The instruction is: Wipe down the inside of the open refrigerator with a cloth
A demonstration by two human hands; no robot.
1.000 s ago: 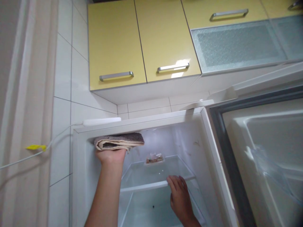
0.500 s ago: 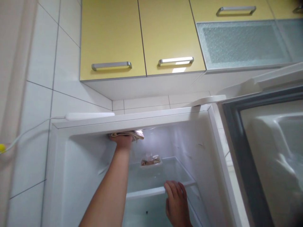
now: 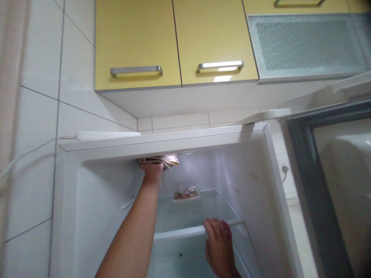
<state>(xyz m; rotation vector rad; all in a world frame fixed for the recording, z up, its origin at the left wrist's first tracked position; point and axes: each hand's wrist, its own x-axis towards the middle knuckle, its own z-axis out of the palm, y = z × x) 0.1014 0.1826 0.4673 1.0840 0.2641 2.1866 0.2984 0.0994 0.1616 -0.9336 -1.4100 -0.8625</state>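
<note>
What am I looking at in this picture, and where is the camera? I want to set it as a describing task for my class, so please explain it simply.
The camera sits on a person's head and looks forward and down, so the two bare arms coming in from the bottom are that person's own. They stand at an open fridge; its door swings out to the right. The left hand presses a folded cloth up against the fridge's ceiling. The right hand rests its fingers on the front edge of a glass shelf. At the back of that shelf lies a small pack of food. Above the fridge hang yellow cupboards with metal handles, on a white tiled wall.
</note>
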